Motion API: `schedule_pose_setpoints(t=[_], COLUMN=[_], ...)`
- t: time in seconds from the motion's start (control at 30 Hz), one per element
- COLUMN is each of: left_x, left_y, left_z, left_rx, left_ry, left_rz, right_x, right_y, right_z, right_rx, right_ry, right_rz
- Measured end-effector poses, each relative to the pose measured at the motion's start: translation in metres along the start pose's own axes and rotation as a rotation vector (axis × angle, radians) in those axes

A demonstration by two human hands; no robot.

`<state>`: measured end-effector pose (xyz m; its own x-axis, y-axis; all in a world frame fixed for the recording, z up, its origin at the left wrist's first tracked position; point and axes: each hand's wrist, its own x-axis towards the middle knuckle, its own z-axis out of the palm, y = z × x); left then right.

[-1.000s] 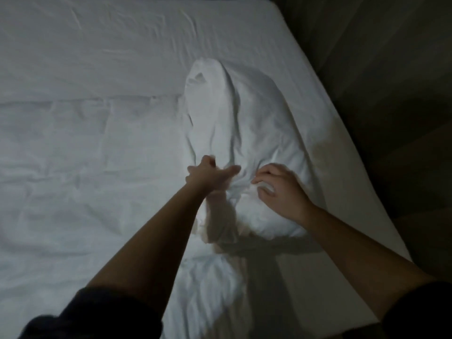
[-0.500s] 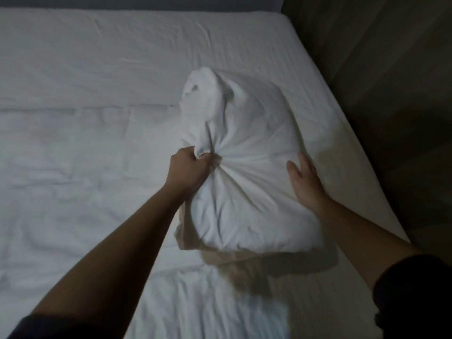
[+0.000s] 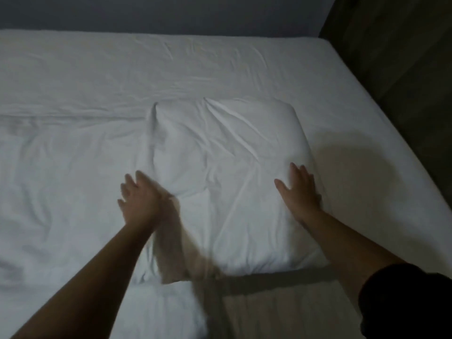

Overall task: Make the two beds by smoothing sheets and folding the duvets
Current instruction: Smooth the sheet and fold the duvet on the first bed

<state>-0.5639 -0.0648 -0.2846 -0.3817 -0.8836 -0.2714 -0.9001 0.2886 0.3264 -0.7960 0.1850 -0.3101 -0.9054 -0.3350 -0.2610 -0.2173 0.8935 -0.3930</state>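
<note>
A white pillow [image 3: 227, 172] lies flat on the white bed sheet [image 3: 171, 69], right of centre. My left hand [image 3: 139, 199] is blurred with motion, fingers spread, at the pillow's left edge. My right hand [image 3: 299, 192] rests flat, fingers straight, on the pillow's right edge. A rumpled white duvet [image 3: 61, 179] covers the bed to the left of the pillow and under my left arm.
The bed's right edge [image 3: 396, 148] runs diagonally, with dark floor [image 3: 403, 57] beyond it. A dark wall [image 3: 171, 13] stands behind the far edge of the bed.
My left hand has let go of the bunched pillow cloth and opened. The pillow has dropped from standing up to lying flat and spread out. My right hand stays on its right side.
</note>
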Motion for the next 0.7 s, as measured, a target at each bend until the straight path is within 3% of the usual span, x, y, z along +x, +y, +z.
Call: schedule_pose_setpoints(t=[0.1,0.17,0.33,0.47,0.7], left_x=[-0.02,-0.028,-0.011,0.001,-0.021], left_y=[0.048,0.082,0.116,0.128,0.16], left_z=[0.016,0.032,0.101,0.139,0.173], left_rx=[0.156,0.222,0.267,0.287,0.248], left_ry=[0.127,0.035,-0.215,-0.127,0.025], left_rz=[0.485,0.629,0.486,0.433,0.368], right_x=[0.01,0.018,0.069,0.103,0.132], right_y=[0.022,0.037,0.092,0.114,0.099], right_z=[-0.017,-0.031,-0.033,-0.029,0.003], right_rx=[0.245,0.46,0.725,0.926,0.952], right_ry=[0.005,-0.029,-0.423,-0.635,-0.509], right_rz=[0.155,0.226,0.432,0.377,0.317])
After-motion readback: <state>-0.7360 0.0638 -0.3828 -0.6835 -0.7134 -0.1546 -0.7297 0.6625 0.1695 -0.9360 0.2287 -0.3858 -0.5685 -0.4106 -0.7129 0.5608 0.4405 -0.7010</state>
